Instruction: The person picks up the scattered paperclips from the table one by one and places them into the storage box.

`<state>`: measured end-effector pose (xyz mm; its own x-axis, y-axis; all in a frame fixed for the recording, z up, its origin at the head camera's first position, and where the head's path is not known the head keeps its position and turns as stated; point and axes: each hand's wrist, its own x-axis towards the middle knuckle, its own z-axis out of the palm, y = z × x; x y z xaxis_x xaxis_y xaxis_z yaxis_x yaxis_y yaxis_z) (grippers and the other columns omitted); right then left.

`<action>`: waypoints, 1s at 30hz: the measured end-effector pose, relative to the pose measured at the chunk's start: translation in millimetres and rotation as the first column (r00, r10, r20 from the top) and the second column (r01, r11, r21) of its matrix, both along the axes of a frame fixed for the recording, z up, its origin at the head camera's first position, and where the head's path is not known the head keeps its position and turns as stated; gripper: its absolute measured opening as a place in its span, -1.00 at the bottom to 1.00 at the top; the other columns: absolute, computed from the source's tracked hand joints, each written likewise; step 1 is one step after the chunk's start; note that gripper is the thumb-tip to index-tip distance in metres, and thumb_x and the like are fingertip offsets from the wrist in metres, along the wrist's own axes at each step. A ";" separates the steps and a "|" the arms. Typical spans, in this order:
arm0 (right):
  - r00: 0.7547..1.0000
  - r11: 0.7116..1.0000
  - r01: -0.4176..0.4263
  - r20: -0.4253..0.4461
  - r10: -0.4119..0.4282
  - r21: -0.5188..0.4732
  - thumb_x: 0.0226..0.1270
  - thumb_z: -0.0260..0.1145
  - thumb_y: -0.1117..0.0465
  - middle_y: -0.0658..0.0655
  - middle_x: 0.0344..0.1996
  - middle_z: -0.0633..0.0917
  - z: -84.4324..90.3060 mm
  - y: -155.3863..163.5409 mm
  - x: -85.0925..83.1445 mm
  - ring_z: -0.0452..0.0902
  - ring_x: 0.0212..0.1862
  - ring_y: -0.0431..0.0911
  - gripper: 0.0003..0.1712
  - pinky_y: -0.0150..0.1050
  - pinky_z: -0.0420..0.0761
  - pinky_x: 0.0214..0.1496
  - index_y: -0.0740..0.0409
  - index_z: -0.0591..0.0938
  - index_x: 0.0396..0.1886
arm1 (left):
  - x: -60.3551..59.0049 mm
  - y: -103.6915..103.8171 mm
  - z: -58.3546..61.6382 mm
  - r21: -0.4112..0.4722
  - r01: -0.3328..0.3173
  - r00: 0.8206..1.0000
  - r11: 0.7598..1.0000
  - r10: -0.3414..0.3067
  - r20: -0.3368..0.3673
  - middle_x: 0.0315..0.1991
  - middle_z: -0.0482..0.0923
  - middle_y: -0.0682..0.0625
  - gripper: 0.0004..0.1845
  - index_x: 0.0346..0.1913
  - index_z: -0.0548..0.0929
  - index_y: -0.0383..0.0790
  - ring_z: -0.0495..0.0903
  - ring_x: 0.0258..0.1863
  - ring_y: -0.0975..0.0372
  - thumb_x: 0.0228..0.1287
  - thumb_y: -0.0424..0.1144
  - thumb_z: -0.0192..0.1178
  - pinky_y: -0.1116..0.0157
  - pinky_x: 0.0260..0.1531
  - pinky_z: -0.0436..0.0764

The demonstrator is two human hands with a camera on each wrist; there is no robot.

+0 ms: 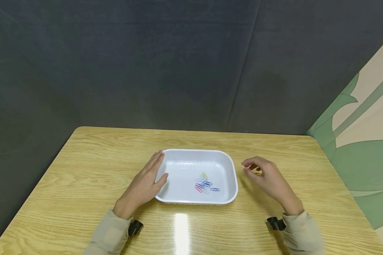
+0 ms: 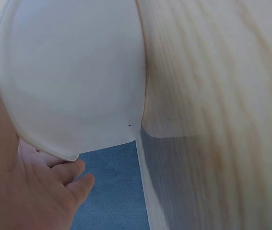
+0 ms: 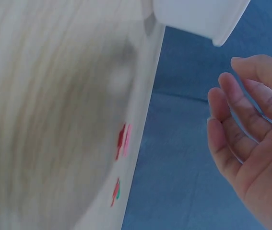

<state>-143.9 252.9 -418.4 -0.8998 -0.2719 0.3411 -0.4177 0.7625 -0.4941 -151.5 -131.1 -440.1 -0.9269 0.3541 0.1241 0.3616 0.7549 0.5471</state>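
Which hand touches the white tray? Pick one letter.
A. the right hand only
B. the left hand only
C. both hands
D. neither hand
B: the left hand rests flat against the left rim of the white tray, while the right hand hovers beside it, apart, holding nothing.

Wooden table [image 1: 83, 177] w/ light yellowish grain, glossy top; bright glare patch [image 1: 182, 230] from overhead light near the front edge. Dark grey fabric backdrop [image 1: 146, 63] behind and at left, w/ creases and a vertical seam. At right, a cream wall panel [image 1: 367, 141] w/ green leaf pattern. Floor looks blue in wrist views.
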 end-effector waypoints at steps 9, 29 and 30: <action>0.999 0.999 0.032 -0.023 -0.032 0.028 0.21 0.42 0.39 0.07 -0.30 0.77 -9.7 21.0 -2.0 0.69 -0.30 -0.06 -0.82 -0.19 0.66 -0.27 0.22 0.72 -0.17 | 0.5 0.0 -0.2 0.004 0.005 1.000 1.000 -0.005 0.004 0.60 -0.04 -0.16 -0.27 0.56 0.04 -0.31 -0.04 0.60 -0.02 0.50 -0.07 0.02 -0.02 0.54 0.11; 0.979 0.998 0.014 0.201 -0.025 0.054 0.24 0.40 0.36 0.25 -0.12 0.74 -17.3 46.3 -4.9 0.67 -0.17 0.08 -0.70 -0.23 0.68 -0.22 0.30 0.71 -0.02 | -0.4 -0.6 -0.4 0.002 0.012 1.000 1.000 -0.012 -0.028 0.60 -0.02 -0.19 -0.27 0.55 0.07 -0.34 -0.01 0.59 -0.04 0.49 -0.09 0.04 -0.03 0.52 0.14; 0.978 0.998 0.012 0.209 -0.024 0.055 0.24 0.40 0.38 0.25 -0.12 0.74 -17.6 47.0 -4.8 0.67 -0.17 0.07 -0.69 -0.25 0.68 -0.23 0.31 0.71 -0.01 | -0.2 -0.7 -0.1 0.000 0.012 1.000 1.000 -0.012 -0.023 0.60 -0.02 -0.18 -0.27 0.55 0.07 -0.34 -0.01 0.59 -0.04 0.50 -0.09 0.03 -0.02 0.53 0.14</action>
